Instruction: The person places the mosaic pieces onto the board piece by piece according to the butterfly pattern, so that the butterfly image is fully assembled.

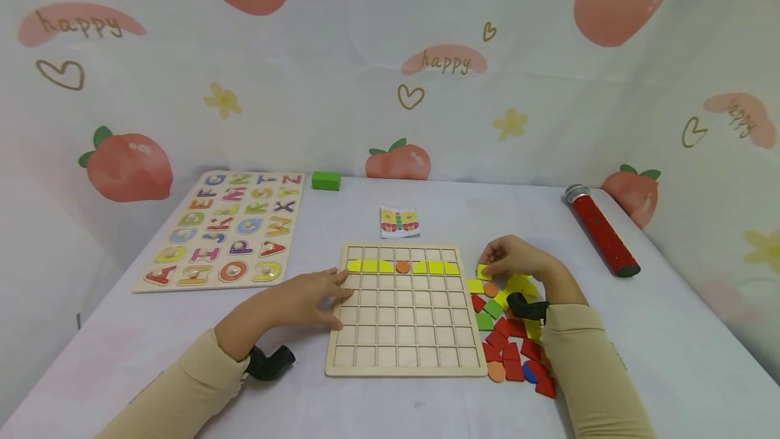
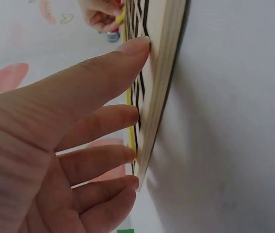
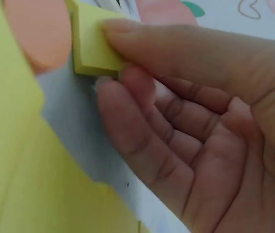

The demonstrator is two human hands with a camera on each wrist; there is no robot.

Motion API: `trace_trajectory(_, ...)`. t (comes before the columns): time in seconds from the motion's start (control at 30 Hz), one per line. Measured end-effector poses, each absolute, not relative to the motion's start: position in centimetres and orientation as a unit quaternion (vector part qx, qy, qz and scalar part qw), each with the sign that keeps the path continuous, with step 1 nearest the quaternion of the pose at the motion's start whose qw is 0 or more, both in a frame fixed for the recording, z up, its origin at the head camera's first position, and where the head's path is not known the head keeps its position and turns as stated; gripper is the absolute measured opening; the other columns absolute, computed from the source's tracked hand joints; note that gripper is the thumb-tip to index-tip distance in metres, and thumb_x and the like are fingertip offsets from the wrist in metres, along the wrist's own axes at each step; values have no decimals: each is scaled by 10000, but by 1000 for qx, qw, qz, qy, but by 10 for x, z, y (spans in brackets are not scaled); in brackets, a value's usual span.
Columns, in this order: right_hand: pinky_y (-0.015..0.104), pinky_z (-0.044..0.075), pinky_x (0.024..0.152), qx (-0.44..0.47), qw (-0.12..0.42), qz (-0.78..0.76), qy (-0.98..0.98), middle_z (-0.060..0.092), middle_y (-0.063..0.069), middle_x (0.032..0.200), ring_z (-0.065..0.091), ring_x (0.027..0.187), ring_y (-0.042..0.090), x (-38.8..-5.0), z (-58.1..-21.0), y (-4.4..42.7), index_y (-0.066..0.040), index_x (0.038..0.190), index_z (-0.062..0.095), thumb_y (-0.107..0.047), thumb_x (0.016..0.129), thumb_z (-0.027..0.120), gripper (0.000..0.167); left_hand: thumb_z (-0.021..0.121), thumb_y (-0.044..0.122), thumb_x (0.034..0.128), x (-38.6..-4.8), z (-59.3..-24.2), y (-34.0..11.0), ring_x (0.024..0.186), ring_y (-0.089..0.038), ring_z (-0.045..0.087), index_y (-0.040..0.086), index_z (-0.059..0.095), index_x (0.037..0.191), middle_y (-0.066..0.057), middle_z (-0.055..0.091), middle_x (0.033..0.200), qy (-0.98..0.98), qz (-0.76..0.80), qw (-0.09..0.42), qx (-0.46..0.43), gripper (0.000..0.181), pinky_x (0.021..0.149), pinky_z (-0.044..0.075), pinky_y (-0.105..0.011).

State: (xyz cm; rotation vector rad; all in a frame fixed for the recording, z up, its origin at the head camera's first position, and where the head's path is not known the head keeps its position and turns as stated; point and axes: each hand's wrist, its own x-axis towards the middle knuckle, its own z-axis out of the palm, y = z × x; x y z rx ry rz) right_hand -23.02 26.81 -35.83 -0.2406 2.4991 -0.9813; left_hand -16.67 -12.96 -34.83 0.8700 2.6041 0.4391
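A wooden grid board (image 1: 407, 372) lies in the middle of the table. Its second row from the back holds several yellow pieces (image 1: 369, 265), with an orange disc (image 1: 403, 267) at the centre. My left hand (image 1: 307, 300) rests at the board's left edge, fingers loosely spread; in the left wrist view the thumb (image 2: 103, 70) touches the rim. Right of the board, my right hand (image 1: 514, 257) pinches a yellow square tile (image 3: 96, 41) between thumb and fingers. Below that hand spreads a pile of loose red pieces (image 1: 512, 352), with yellow, green, orange and blue ones among them.
An alphabet puzzle board (image 1: 227, 230) lies at the back left, a green block (image 1: 326, 181) beside its far corner. Behind the grid board is a small butterfly picture card (image 1: 399, 222). A red microphone (image 1: 603, 232) lies at the back right, before a printed cloth backdrop.
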Motion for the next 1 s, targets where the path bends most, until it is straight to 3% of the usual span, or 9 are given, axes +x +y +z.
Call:
trace_trajectory(0.23,264,548,718,-111,209,-404,884,613,51,814,586,714,150,-232,-346,253,49,975,599,-134,876,637,211,754,379,750,-169,-348,-136,1416,-301,245,93,449,1387,-127,244,1534,925,165,186,286,762,1123,277,-470)
trace_trajectory(0.37,297,562,722,-130,213,-433,866,626,46,819,620,713,155,-234,-339,229,43,972,602,-120,886,623,186,745,416,749,-171,-352,-140,1432,-305,189,65,333,1445,-111,184,1555,923,183,197,275,881,1144,235,-463)
trace_trajectory(0.57,341,565,729,-170,227,-464,839,633,55,816,620,700,168,-237,-336,182,33,961,611,-106,888,619,157,728,467,747,-173,-355,-143,1438,-331,145,58,283,1463,-114,170,1560,919,197,205,272,937,1147,206,-488)
trace_trajectory(1.0,226,520,609,-205,274,-465,817,635,9,719,613,634,117,-241,-350,90,4,896,639,-73,842,672,100,720,513,734,-176,-359,-144,1446,-302,135,93,290,1465,-67,164,1566,920,195,206,270,946,1155,201,-474)
